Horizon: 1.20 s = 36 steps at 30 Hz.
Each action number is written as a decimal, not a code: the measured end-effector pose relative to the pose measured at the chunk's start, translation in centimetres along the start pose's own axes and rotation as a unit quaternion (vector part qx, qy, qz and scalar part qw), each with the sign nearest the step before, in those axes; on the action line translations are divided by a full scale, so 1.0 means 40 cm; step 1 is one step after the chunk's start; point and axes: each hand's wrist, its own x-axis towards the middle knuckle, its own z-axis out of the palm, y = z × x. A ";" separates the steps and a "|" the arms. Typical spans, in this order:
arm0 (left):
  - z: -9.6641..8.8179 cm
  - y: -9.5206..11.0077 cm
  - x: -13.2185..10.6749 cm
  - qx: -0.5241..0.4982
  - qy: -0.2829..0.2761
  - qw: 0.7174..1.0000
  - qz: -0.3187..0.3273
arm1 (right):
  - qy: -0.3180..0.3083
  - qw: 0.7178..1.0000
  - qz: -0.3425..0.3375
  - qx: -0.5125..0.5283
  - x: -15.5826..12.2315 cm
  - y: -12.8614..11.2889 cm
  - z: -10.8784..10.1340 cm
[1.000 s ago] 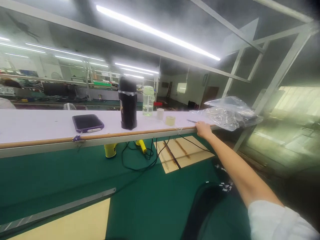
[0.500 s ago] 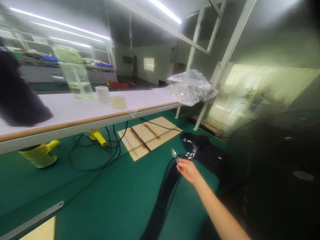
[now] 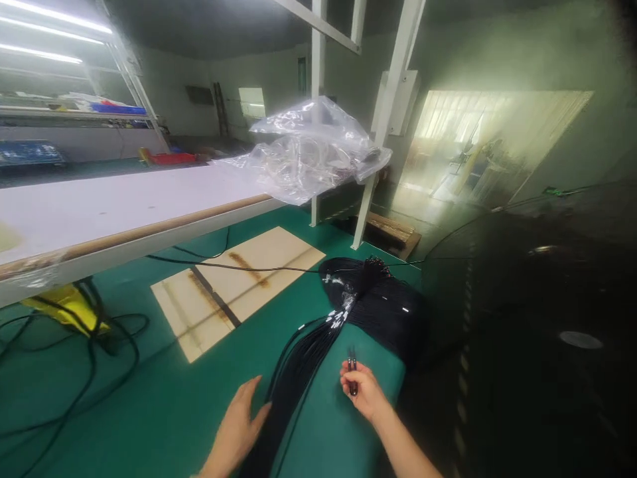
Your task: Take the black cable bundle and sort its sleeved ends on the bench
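A long bundle of thin black cables point(image 3: 298, 372) with white tags runs over the green surface toward me. Its far part lies coiled in a dark heap point(image 3: 383, 312). My right hand point(image 3: 365, 392) is closed around small dark thread snips point(image 3: 352, 378), their two blades pointing away from me, to the right of the bundle. My left hand point(image 3: 239, 421) is open, thumb and fingers apart, at the left side of the bundle; whether it touches the cables I cannot tell.
A white bench point(image 3: 124, 206) crosses the left, with clear plastic bags point(image 3: 313, 153) at its end by metal posts. Beneath it are a pale board point(image 3: 233, 285), a yellow object point(image 3: 70, 309) and loose black cables point(image 3: 134, 345). Dark space lies at the right.
My view has swung right and down. My left hand has come in at the bottom beside the cables. My right hand, still holding the snips, is now lower and nearer me.
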 end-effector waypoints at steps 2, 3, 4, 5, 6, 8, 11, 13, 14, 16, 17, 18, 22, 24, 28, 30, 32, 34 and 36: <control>0.052 0.075 0.090 0.005 -0.005 0.999 0.036 | 0.031 0.999 0.003 0.013 0.046 -0.019 -0.004; 0.074 0.109 0.131 0.012 -0.009 0.999 0.046 | 0.043 0.999 0.003 0.019 0.066 -0.030 -0.006; 0.094 0.141 0.171 0.023 -0.014 0.998 0.051 | 0.054 0.998 0.003 0.025 0.085 -0.043 -0.008; 0.110 0.170 0.207 0.039 -0.022 0.998 0.052 | 0.062 0.998 0.001 0.031 0.103 -0.055 -0.009; 0.124 0.197 0.240 0.060 -0.032 0.997 0.049 | 0.067 0.997 0.000 0.038 0.120 -0.068 -0.010; 0.146 0.245 0.297 0.116 -0.049 0.991 0.037 | 0.073 0.996 0.003 0.056 0.153 -0.093 -0.007; 0.173 0.293 0.354 0.198 -0.087 0.976 0.006 | 0.075 0.992 0.033 0.095 0.196 -0.117 0.005; 0.191 0.308 0.372 0.215 -0.141 0.966 -0.019 | 0.075 0.987 0.064 0.124 0.219 -0.123 0.015; 0.200 0.311 0.374 0.213 -0.168 0.962 -0.029 | 0.073 0.985 0.078 0.138 0.228 -0.123 0.021; 0.219 0.312 0.365 0.211 -0.191 0.958 -0.035 | 0.062 0.979 0.102 0.163 0.239 -0.119 0.033; 0.227 0.312 0.354 0.216 -0.185 0.958 -0.031 | 0.054 0.977 0.113 0.174 0.242 -0.116 0.039; 0.234 0.312 0.342 0.225 -0.169 0.959 -0.021 | 0.046 0.974 0.124 0.183 0.244 -0.113 0.045; 0.250 0.323 0.295 0.267 -0.114 0.956 0.030 | 0.035 0.964 0.153 0.214 0.246 -0.105 0.068; 0.254 0.331 0.284 0.293 -0.100 0.950 0.039 | 0.039 0.961 0.155 0.226 0.249 -0.105 0.077; 0.265 0.333 0.284 0.335 -0.083 0.937 0.056 | 0.041 0.956 0.160 0.241 0.258 -0.111 0.082; 0.272 0.327 0.285 0.341 -0.072 0.935 0.070 | 0.046 0.956 0.155 0.245 0.261 -0.114 0.081; 0.278 0.321 0.283 0.341 -0.061 0.935 0.079 | 0.052 0.956 0.151 0.246 0.263 -0.115 0.080; 0.281 0.317 0.280 0.342 -0.055 0.935 0.078 | 0.057 0.957 0.149 0.244 0.266 -0.114 0.080; 0.283 0.316 0.277 0.343 -0.053 0.935 0.075 | 0.064 0.958 0.143 0.242 0.270 -0.112 0.084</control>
